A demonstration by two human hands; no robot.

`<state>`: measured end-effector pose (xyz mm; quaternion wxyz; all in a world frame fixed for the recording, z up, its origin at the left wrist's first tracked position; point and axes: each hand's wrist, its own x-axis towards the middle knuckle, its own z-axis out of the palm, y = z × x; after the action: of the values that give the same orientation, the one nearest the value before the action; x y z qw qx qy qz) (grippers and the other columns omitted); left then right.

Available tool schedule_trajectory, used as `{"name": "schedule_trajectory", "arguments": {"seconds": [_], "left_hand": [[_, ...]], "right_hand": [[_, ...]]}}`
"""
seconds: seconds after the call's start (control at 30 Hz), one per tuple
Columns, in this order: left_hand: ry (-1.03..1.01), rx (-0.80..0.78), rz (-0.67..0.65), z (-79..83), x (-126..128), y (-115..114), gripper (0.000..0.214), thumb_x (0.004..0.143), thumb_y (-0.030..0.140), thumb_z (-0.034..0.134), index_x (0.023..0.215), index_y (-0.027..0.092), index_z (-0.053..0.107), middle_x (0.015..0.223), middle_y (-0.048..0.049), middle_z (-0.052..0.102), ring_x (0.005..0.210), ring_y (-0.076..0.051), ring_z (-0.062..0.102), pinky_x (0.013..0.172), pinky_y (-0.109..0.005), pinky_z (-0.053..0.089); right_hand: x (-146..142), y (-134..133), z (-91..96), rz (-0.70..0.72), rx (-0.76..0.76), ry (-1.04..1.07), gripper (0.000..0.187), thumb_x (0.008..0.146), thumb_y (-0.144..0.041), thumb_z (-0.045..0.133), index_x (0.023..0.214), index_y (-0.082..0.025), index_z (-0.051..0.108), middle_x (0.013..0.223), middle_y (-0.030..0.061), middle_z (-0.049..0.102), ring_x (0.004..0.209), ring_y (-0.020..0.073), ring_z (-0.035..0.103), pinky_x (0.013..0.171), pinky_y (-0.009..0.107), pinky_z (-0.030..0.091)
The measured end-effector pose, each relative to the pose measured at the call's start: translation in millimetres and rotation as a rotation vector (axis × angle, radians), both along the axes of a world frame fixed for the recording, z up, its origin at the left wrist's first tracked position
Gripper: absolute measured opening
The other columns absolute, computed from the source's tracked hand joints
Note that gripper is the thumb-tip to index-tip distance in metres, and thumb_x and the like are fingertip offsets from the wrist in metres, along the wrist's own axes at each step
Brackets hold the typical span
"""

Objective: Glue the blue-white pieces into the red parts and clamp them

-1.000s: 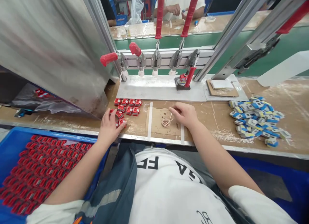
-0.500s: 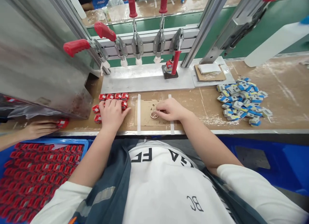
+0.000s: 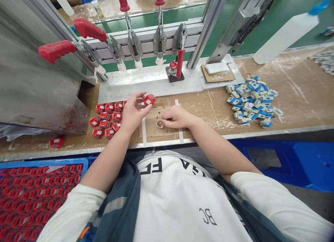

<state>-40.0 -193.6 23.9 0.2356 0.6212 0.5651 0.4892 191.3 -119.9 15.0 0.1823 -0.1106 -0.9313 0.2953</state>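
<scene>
My left hand [image 3: 133, 111] pinches one small red part [image 3: 149, 99] between thumb and fingertips, lifted just above the bench. Left of it lie several more red parts [image 3: 105, 119] in rows. My right hand [image 3: 175, 117] is closed, fingers pressed on a small ring-shaped coil [image 3: 159, 123] that rests on a taped cardboard patch [image 3: 156, 129] at the bench's front edge.
A row of red-handled toggle clamps [image 3: 135, 43] stands over a metal plate [image 3: 146, 83] behind. Blue-and-white parts [image 3: 252, 101] are heaped at the right. A blue bin of red parts [image 3: 28, 196] sits lower left. One stray red part [image 3: 56, 142] lies left. A steel housing [image 3: 39, 85] fills the left.
My left hand rose from the red pile with one red part and moved right. My right hand stayed on the coil. Another person's hand at the left has gone.
</scene>
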Motion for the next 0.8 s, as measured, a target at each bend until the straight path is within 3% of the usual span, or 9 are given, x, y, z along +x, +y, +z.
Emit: {"name": "schedule_trajectory", "arguments": {"seconds": [0.1, 0.2, 0.33, 0.43, 0.53, 0.63, 0.8], "left_hand": [[-0.223, -0.021, -0.130, -16.5, 10.3, 40.5, 0.048, 0.091, 0.038, 0.080, 0.134, 0.021, 0.068, 0.129, -0.0111, 0.073, 0.118, -0.027, 0.073, 0.104, -0.047, 0.061], [-0.299, -0.085, -0.171, -28.6, 14.1, 58.2, 0.049, 0.089, 0.038, 0.082, 0.132, 0.018, 0.070, 0.127, -0.0122, 0.076, 0.118, -0.027, 0.074, 0.108, -0.048, 0.059], [-0.253, -0.138, -0.197, -31.7, 17.0, 52.5, 0.047, 0.090, 0.038, 0.080, 0.132, 0.018, 0.072, 0.133, -0.0127, 0.075, 0.123, -0.028, 0.073, 0.112, -0.046, 0.057], [-0.206, -0.124, -0.190, -28.9, 20.5, 45.7, 0.046, 0.091, 0.036, 0.078, 0.133, 0.020, 0.070, 0.134, -0.0118, 0.074, 0.125, -0.027, 0.071, 0.109, -0.042, 0.058], [-0.206, -0.164, -0.184, -26.5, 23.8, 43.4, 0.052, 0.087, 0.034, 0.081, 0.136, 0.022, 0.065, 0.126, -0.0108, 0.075, 0.112, -0.024, 0.075, 0.095, -0.037, 0.064], [-0.211, -0.205, -0.180, -24.0, 26.4, 43.1, 0.052, 0.084, 0.031, 0.082, 0.132, 0.023, 0.062, 0.123, -0.0098, 0.077, 0.098, -0.020, 0.078, 0.086, -0.033, 0.065], [-0.169, -0.245, -0.149, -18.7, 30.1, 41.9, 0.043, 0.083, 0.026, 0.079, 0.121, 0.022, 0.061, 0.123, -0.0087, 0.080, 0.095, -0.019, 0.080, 0.085, -0.031, 0.064]], "right_hand": [[-0.5, 2.1, -4.0, -0.026, -0.059, 0.064, 0.043, 0.101, -0.034, 0.046, 0.062, -0.024, 0.030, 0.058, -0.0052, 0.037, 0.056, 0.0102, 0.035, 0.061, 0.027, 0.028], [-0.1, 4.3, -5.6, 0.001, -0.116, 0.099, 0.045, 0.103, -0.035, 0.045, 0.063, -0.024, 0.028, 0.058, -0.0058, 0.035, 0.056, 0.0096, 0.033, 0.060, 0.027, 0.027], [2.6, 8.1, -5.1, -0.077, -0.218, 0.269, 0.050, 0.102, -0.041, 0.050, 0.061, -0.024, 0.028, 0.056, -0.0060, 0.030, 0.053, 0.0093, 0.030, 0.057, 0.027, 0.026], [3.5, 10.9, -4.9, -0.327, -0.305, 0.515, 0.053, 0.100, -0.045, 0.055, 0.057, -0.023, 0.032, 0.054, -0.0053, 0.031, 0.052, 0.0095, 0.029, 0.055, 0.028, 0.026], [0.5, 13.1, -4.6, -0.583, -0.361, 0.637, 0.053, 0.100, -0.048, 0.056, 0.057, -0.022, 0.038, 0.055, -0.0038, 0.037, 0.053, 0.0107, 0.032, 0.057, 0.029, 0.028], [-5.1, 15.8, -4.5, -0.708, -0.323, 0.612, 0.054, 0.100, -0.053, 0.056, 0.059, -0.023, 0.038, 0.057, -0.0038, 0.035, 0.057, 0.0119, 0.033, 0.059, 0.029, 0.029], [-12.4, 20.4, -8.7, -0.694, -0.214, 0.475, 0.054, 0.103, -0.053, 0.052, 0.062, -0.023, 0.034, 0.059, -0.0047, 0.032, 0.059, 0.0118, 0.033, 0.062, 0.030, 0.028]]}}
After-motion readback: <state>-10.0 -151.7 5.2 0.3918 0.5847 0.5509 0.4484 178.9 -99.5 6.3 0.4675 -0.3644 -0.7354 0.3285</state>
